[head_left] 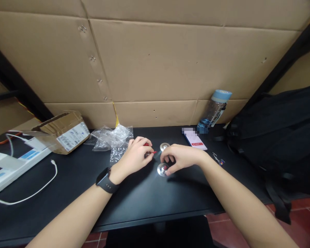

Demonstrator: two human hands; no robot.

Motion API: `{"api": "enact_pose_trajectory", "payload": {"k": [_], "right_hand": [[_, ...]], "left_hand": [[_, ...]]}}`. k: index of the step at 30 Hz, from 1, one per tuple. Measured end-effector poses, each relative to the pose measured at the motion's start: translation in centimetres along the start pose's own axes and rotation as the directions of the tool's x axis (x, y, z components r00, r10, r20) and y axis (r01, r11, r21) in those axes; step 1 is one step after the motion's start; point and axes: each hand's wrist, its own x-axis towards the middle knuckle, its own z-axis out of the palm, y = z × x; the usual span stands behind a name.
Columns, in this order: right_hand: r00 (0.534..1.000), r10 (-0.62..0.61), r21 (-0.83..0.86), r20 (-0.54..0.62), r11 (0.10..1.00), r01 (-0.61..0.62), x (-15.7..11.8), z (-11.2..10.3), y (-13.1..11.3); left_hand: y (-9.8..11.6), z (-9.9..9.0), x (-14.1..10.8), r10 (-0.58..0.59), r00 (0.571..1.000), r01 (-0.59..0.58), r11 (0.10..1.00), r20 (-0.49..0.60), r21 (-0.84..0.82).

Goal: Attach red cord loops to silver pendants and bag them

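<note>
In the head view my left hand (139, 153), with a dark watch on its wrist, is closed around a small red object (154, 152) whose tip sticks out by the fingertips. My right hand (174, 158) curves down over the table to its right, thumb and fingers apart. A shiny round metal disc (161, 171) with a red spot at its middle lies under the right thumb tip; whether the thumb grips it is unclear. Behind the right fingers lies a second metal disc (164, 146), partly hidden by the hand.
On the black table (144, 203) are clear plastic bags (119, 137), an opened cardboard box (69, 134), a white power strip (20, 165) with cables, a phone (195, 139), a keychain (218, 160) and a water bottle (213, 112). A black backpack (281, 137) stands at the right.
</note>
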Motion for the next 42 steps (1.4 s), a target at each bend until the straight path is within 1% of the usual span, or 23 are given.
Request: {"api": "enact_pose_trajectory", "payload": {"k": [5,12,16,21,25,29,32,35,39,42], "right_hand": [[0.999,0.028,-0.035,0.019,0.999,-0.027,0.4,0.7,0.0],[0.998,-0.038,0.027,0.048,0.999,0.036,1.2,1.4,-0.1],[0.999,0.007,-0.005,0.045,1.000,-0.007,1.1,1.4,-0.2],[0.994,0.100,-0.123,-0.040,0.987,-0.104,0.7,1.1,0.3],[0.977,0.176,-0.173,-0.122,0.965,-0.195,0.5,1.1,0.5],[0.963,0.231,-0.193,-0.136,0.947,-0.255,0.4,1.0,0.4],[0.967,0.194,-0.187,-0.163,0.957,-0.223,0.1,0.6,0.6],[0.963,0.116,-0.164,-0.244,0.974,-0.159,0.0,0.2,0.8],[0.922,0.091,-0.104,-0.376,0.985,-0.139,0.1,-0.1,1.0],[0.902,0.086,-0.070,-0.424,0.989,-0.127,0.2,-0.1,1.1]], "left_hand": [[-0.3,0.2,0.0,0.019,1.000,-0.019,1.000,-0.004,0.007],[-0.7,0.3,0.1,0.029,0.999,-0.029,0.999,-0.013,0.029],[-0.9,0.3,0.2,0.022,0.999,-0.022,0.999,-0.023,0.027],[-0.8,0.1,0.2,0.002,1.000,-0.001,1.000,-0.031,0.018],[-0.6,-0.1,0.2,-0.018,1.000,0.018,1.000,-0.025,-0.006],[-0.4,-0.3,0.3,-0.026,1.000,0.026,1.000,-0.014,-0.017],[-0.4,-0.4,0.3,-0.044,0.999,0.043,0.999,-0.025,-0.018],[-0.4,-0.4,0.4,-0.059,0.997,0.058,0.998,-0.051,-0.025],[-0.3,-0.4,0.4,-0.072,0.994,0.070,0.997,-0.080,-0.020],[-0.2,-0.6,0.4,-0.088,0.990,0.086,0.996,-0.106,-0.029]]}}
